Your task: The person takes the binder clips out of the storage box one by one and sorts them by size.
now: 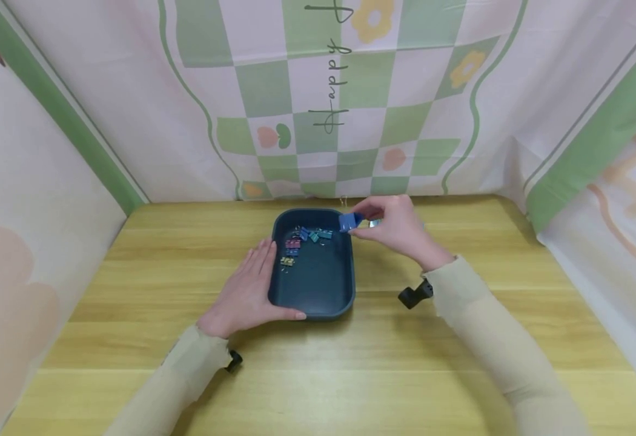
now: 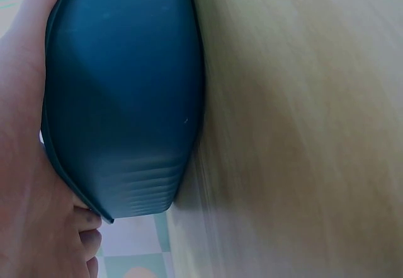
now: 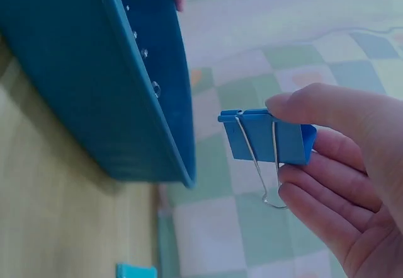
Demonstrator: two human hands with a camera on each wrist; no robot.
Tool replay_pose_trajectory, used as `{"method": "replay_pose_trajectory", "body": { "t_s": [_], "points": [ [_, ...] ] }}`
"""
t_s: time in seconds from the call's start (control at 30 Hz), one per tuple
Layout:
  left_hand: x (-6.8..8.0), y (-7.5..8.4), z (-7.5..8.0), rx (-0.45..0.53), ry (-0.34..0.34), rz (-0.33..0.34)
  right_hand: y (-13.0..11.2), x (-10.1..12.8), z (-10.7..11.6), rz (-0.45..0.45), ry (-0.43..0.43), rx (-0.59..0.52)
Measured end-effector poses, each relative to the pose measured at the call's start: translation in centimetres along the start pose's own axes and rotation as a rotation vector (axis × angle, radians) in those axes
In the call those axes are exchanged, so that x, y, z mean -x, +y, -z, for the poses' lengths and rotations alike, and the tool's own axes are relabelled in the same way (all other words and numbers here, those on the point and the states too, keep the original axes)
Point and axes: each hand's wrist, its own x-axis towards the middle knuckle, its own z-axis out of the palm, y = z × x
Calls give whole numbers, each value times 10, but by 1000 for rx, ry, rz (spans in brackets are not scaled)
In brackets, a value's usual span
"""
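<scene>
A large blue binder clip [image 3: 261, 136] is pinched between the thumb and fingers of my right hand [image 1: 400, 229], above the right rim of a dark blue tray [image 1: 318, 290]. One wire handle of the clip hangs down in the right wrist view. My left hand [image 1: 246, 295] rests against the tray's left side, its fingers fairly straight along the rim and its thumb stretched along the near edge. Inside the tray lie several smaller binder clips, including a pink one [image 1: 293, 244], a yellow one [image 1: 288, 261] and a teal one [image 1: 325, 234].
On the wooden table [image 1: 132, 339], a light blue clip [image 3: 136, 271] lies right of the tray, partly hidden behind my right hand in the head view. A checked curtain [image 1: 312, 91] hangs along the table's back edge.
</scene>
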Motion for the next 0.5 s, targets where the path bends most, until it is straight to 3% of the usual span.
{"method": "replay_pose_trajectory", "body": {
  "t_s": [0.33,0.5],
  "points": [
    [0,1,1,-4,-5,4,15,13,36,-44,129,20],
    [0,1,1,-6,-5,4,25,18,52,-75,153,24]
  ]
}}
